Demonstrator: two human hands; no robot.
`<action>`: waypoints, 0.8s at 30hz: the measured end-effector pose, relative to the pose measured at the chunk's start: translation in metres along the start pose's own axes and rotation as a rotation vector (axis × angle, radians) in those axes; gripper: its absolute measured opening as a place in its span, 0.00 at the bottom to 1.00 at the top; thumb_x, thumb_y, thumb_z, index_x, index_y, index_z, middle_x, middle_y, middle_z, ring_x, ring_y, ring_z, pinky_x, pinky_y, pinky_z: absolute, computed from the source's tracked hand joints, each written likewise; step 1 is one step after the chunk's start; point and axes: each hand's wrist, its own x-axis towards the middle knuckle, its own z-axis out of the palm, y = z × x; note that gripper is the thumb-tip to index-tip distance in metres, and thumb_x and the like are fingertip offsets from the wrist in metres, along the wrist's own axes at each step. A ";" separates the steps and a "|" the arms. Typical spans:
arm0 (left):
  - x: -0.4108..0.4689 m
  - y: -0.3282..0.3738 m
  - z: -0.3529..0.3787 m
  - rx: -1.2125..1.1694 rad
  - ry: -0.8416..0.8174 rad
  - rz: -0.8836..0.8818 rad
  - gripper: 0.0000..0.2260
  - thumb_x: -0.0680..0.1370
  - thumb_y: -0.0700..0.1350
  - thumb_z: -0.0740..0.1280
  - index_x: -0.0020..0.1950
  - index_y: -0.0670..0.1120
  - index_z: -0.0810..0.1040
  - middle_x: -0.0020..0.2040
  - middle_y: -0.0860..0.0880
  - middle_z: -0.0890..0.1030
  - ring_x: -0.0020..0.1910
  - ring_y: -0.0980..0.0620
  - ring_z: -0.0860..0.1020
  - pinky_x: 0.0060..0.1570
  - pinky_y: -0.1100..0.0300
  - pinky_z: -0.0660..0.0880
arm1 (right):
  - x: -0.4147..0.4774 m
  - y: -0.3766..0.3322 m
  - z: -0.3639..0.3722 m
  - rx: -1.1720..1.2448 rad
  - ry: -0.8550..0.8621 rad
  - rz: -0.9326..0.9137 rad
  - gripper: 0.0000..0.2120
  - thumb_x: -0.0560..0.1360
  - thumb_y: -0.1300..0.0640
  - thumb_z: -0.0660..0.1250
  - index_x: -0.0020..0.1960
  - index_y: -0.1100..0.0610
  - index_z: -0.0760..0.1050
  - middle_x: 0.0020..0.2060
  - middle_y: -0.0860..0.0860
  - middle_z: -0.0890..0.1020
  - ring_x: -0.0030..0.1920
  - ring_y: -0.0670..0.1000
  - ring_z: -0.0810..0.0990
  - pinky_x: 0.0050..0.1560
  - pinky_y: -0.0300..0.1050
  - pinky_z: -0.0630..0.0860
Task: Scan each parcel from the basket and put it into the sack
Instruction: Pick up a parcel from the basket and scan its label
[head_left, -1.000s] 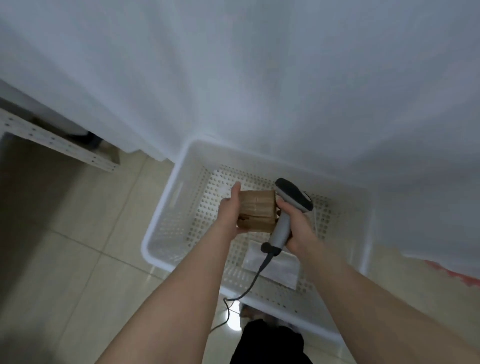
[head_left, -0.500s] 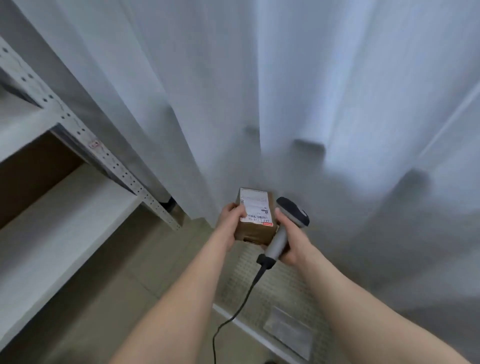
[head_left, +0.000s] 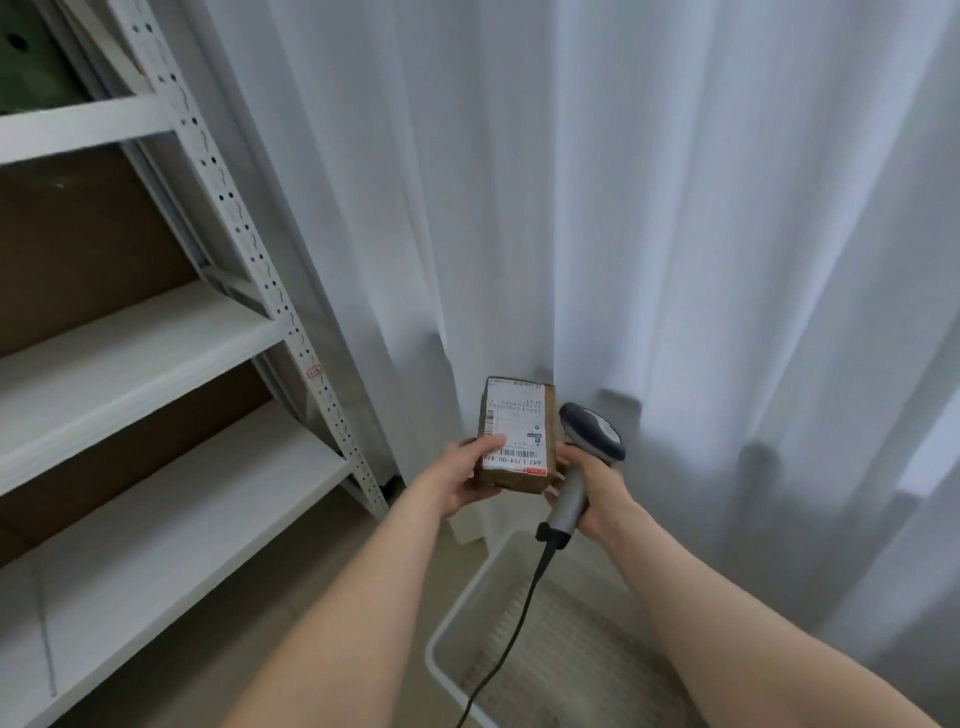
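A brown box (head_left: 519, 480) is held up in front of a white curtain (head_left: 649, 208), with a scanner (head_left: 589, 441) right beside it.

The box is gripped by the left hand (head_left: 457, 475); its fingers are curled round the box's left side and its thumb is laid on the white label (head_left: 514, 426); the scanner's handle is gripped by the right hand (head_left: 600, 488), with the fingers wrapped round it; the box is held in the air, above the white basket (head_left: 453, 608) on the floor; a black cord (head_left: 519, 623) is hung from the scanner down over the basket; pale shelves (head_left: 130, 338) are seen on the left.
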 end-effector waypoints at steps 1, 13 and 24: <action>-0.007 0.005 -0.004 0.019 0.018 0.030 0.18 0.75 0.46 0.69 0.64 0.45 0.75 0.51 0.45 0.83 0.48 0.49 0.80 0.44 0.55 0.78 | -0.007 -0.005 0.003 -0.003 0.006 -0.017 0.14 0.72 0.60 0.72 0.57 0.59 0.76 0.48 0.57 0.83 0.45 0.56 0.80 0.45 0.52 0.78; -0.089 0.088 -0.083 0.581 -0.046 0.164 0.01 0.76 0.43 0.63 0.47 0.46 0.73 0.44 0.45 0.80 0.44 0.46 0.80 0.43 0.57 0.77 | -0.058 -0.023 0.070 -0.124 -0.185 -0.065 0.27 0.68 0.51 0.77 0.62 0.59 0.74 0.52 0.58 0.78 0.52 0.60 0.79 0.54 0.58 0.77; -0.116 0.113 -0.108 0.644 -0.002 0.272 0.05 0.78 0.46 0.65 0.53 0.52 0.74 0.47 0.45 0.80 0.38 0.50 0.79 0.41 0.59 0.77 | -0.080 0.010 0.104 -0.230 -0.337 0.074 0.17 0.71 0.59 0.74 0.58 0.61 0.77 0.44 0.58 0.86 0.41 0.55 0.85 0.45 0.50 0.81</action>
